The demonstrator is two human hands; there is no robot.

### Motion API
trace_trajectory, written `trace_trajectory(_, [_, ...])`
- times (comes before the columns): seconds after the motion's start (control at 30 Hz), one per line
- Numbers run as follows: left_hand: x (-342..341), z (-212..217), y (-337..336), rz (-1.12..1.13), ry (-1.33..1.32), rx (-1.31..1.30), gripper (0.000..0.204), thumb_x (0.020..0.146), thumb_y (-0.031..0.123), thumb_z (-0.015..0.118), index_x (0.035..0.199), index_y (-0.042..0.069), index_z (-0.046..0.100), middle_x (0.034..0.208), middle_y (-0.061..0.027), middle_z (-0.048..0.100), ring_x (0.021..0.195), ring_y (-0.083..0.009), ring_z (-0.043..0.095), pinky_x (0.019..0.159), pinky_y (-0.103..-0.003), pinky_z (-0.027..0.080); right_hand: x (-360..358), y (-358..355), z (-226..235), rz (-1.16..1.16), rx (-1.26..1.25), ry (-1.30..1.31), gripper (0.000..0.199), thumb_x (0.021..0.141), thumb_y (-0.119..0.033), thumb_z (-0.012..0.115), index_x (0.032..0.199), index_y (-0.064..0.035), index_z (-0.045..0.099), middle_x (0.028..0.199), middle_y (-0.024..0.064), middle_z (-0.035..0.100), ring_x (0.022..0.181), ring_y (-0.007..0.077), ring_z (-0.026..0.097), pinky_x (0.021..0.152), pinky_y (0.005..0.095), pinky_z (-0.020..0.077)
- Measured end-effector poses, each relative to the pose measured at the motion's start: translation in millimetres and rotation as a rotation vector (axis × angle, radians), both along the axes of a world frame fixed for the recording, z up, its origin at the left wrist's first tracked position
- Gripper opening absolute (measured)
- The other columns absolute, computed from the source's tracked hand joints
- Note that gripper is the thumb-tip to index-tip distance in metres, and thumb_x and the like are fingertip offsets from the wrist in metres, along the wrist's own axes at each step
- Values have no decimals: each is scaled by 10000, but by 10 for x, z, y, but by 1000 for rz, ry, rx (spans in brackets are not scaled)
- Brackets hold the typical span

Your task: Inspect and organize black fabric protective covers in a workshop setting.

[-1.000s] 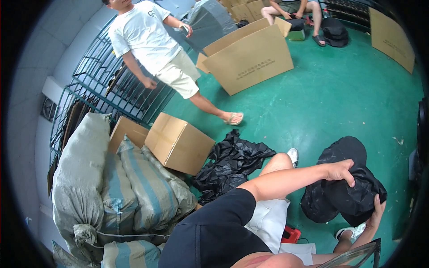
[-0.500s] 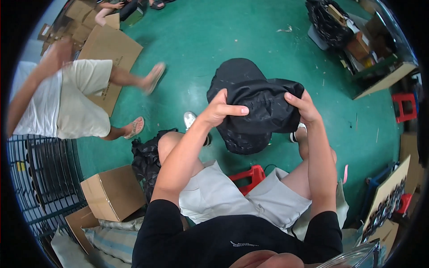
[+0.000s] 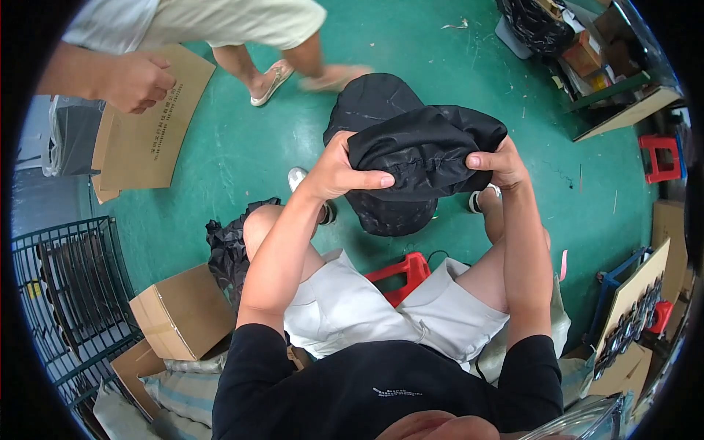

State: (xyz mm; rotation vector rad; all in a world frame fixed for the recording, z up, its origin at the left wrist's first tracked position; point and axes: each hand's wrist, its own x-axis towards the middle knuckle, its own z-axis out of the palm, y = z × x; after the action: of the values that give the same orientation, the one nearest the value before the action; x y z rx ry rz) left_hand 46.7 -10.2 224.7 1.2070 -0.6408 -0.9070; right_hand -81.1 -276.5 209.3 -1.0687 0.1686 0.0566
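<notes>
Holding a black fabric bundle [image 3: 425, 150] at chest height above the green floor [image 3: 242, 147], between the knees and directly over a second dark, rounded fabric pile [image 3: 389, 213] lying on the floor. Left hand [image 3: 345, 172] clamped on the bundle's left end, thumb pressing across the top; right hand [image 3: 499, 165] clamped on the right end, fingers wrapping under the folds. Risk one: slipping of the loose, smooth cloth out of either grip, since only the outer folds are being pinched, letting the bundle unroll and drop onto the pile below. Risk two: snagging or mixing with that lower pile, sitting just beneath; whether the two pieces are touching is hard to tell from this angle. Risk three: collision with a second person [image 3: 220, 22] passing close ahead, feet near the pile, one hand gripping a flat cardboard sheet [image 3: 147, 125]. Red stool [image 3: 400, 271] underneath, cardboard box [image 3: 180, 312] and wire rack [image 3: 66, 293] to the left. Compared with half a second ago: bundle sitting wider and flatter between the hands, left thumb now lying across its top, and the second person moving further along the upper edge, cardboard now held lower at the left.
</notes>
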Motion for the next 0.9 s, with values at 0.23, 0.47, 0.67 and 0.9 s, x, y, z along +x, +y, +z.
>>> trace_trajectory(0.23, [61,0,53,-58,26,6,411,669,17,802,1053,-48,672,994,-34,681,910,-105,600,858,-252,473,26,22,-26,15,33,-3,644,641,-16,804,1241,38,578,1184,110,654,1082,218,612,999,349,439])
trace_trajectory(0.47, [27,-9,80,-6,164,-41,722,663,60,804,1315,-32,507,1271,-78,571,1171,-173,531,1041,-332,390,40,78,-41,-212,-168,136,911,512,-152,886,1314,31,496,1251,121,605,1161,264,566,1061,387,390])
trace_trajectory(0.67, [98,-56,4,-131,253,-72,590,693,46,781,1239,-19,568,1165,-60,640,1070,-152,588,958,-308,449,185,192,15,-108,-24,-71,686,734,-145,784,1321,44,482,1244,131,606,1137,254,594,1005,381,453])
trace_trajectory(0.9, [59,-184,-9,-165,235,-117,403,778,85,755,1143,-17,619,1062,-40,679,967,-110,617,891,-278,474,224,202,-186,-111,46,-33,466,906,-169,653,1306,13,500,1242,117,603,1087,228,612,932,366,502])
